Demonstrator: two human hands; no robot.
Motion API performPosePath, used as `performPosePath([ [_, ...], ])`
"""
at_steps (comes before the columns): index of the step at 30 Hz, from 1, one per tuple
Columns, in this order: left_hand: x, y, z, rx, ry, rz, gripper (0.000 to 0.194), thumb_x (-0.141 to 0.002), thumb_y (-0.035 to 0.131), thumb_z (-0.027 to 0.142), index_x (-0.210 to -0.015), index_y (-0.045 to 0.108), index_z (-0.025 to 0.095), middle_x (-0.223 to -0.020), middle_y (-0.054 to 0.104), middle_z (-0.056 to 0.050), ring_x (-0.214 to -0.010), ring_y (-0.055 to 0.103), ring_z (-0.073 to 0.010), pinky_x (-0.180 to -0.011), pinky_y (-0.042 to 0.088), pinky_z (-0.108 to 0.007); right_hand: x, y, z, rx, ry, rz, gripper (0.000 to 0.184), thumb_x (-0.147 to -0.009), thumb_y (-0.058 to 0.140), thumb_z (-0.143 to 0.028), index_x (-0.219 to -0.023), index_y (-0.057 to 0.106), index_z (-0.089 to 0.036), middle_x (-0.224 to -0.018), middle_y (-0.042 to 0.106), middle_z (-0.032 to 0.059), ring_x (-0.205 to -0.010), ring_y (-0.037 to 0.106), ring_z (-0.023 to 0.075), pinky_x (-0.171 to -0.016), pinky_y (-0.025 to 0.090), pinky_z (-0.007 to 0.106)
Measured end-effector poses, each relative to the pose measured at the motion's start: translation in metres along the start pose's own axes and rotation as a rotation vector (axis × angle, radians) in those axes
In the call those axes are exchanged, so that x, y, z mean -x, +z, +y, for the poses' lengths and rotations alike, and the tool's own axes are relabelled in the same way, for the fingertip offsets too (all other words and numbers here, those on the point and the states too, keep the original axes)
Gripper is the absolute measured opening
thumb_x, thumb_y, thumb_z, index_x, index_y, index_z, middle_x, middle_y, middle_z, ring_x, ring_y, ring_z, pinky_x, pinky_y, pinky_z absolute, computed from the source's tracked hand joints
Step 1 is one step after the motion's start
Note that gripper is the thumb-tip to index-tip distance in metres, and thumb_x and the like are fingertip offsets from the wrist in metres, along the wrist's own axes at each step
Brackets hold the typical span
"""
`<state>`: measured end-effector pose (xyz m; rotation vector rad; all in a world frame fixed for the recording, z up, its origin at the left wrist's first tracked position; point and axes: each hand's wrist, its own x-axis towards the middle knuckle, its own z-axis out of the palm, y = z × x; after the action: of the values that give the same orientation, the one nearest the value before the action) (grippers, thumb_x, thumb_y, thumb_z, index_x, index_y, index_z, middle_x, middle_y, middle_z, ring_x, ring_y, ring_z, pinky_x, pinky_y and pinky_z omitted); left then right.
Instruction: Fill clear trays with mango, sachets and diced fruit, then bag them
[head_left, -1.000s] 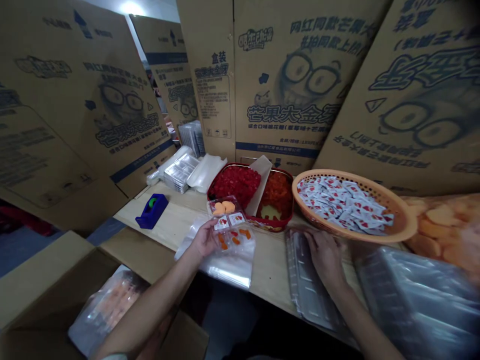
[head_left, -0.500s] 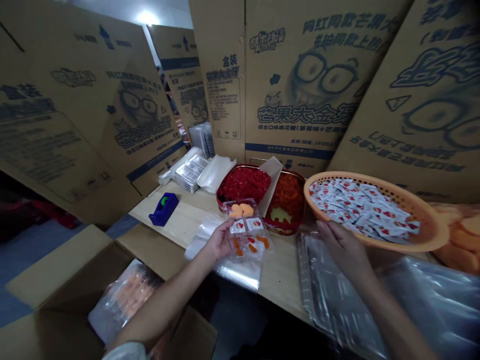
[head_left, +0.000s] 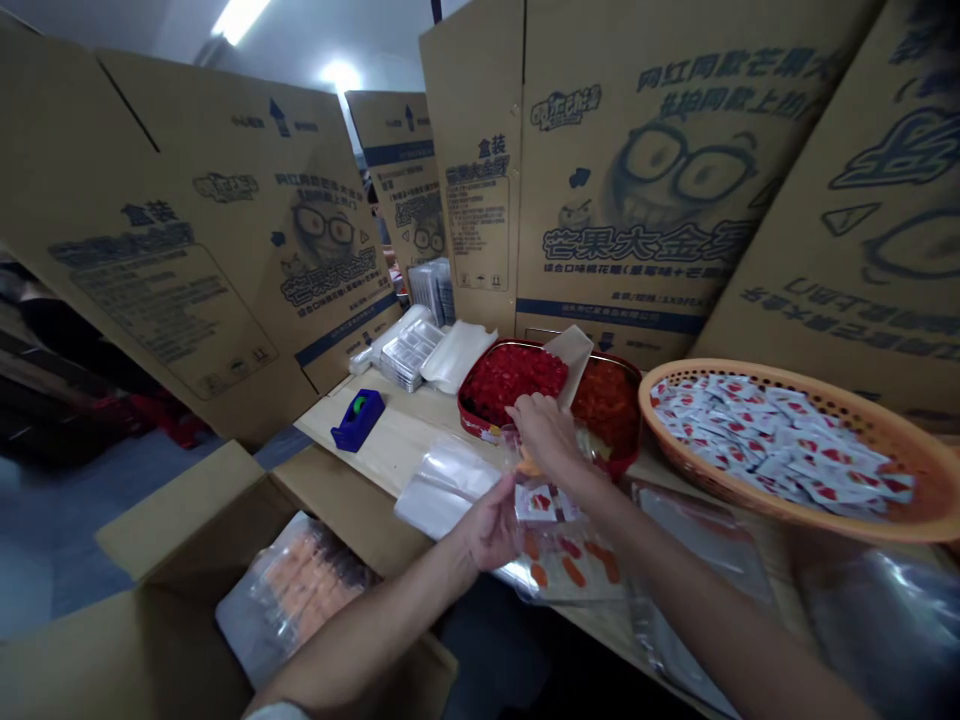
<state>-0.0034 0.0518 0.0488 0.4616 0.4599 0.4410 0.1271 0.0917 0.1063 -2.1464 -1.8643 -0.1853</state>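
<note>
My left hand [head_left: 491,525] grips the left edge of a clear plastic tray [head_left: 559,535], thumb on top. In its compartments lie white sachets [head_left: 541,503] with red print and several orange and red candies [head_left: 574,570]. Orange pieces [head_left: 528,464] at its far end are partly covered by my right hand [head_left: 547,435]. That hand is closed over the far end, with its fingertips partly hidden. Just beyond stands a red tin with red candies [head_left: 514,378] and orange candies [head_left: 606,405], split by a pale divider [head_left: 571,352].
An orange basket [head_left: 712,485] of sachets stands at right, near stacked clear trays [head_left: 697,530]. Clear film [head_left: 442,485], a blue tape dispenser [head_left: 358,420] and empty trays [head_left: 411,352] lie left. An open carton [head_left: 187,540] holds packed goods. Cardboard boxes [head_left: 637,270] wall the back.
My right hand has moved left from beside the basket to the tray's far end. My left hand still holds the tray, now a little nearer me. The view has shifted left.
</note>
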Motion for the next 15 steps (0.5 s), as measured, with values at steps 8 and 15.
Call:
performPosePath([
  [8,0.008,0.003,-0.009,-0.013,0.056,0.047,0.045,-0.058,0.061,0.0,-0.097,0.058,0.02,-0.09,0.066,-0.003,-0.082,0.064,-0.0218,-0.081,0.046,-0.046,0.015,0.006,0.004,0.013,0.059,-0.045,0.029,-0.093,0.04,-0.036,-0.096,0.058,-0.014,-0.1,0.058,0.012,-0.099,0.049,0.0256,-0.077,0.034,0.036],
  [15,0.01,-0.003,0.002,-0.009,0.056,0.001,0.048,-0.055,0.052,-0.001,-0.099,0.059,0.018,-0.093,0.067,-0.004,-0.081,0.064,-0.0187,-0.082,0.047,-0.039,0.047,-0.015,0.041,-0.554,0.344,0.009,0.03,-0.078,0.06,-0.031,-0.104,0.058,-0.016,-0.111,0.059,0.0129,-0.107,0.05,0.0287,-0.086,0.04,0.044],
])
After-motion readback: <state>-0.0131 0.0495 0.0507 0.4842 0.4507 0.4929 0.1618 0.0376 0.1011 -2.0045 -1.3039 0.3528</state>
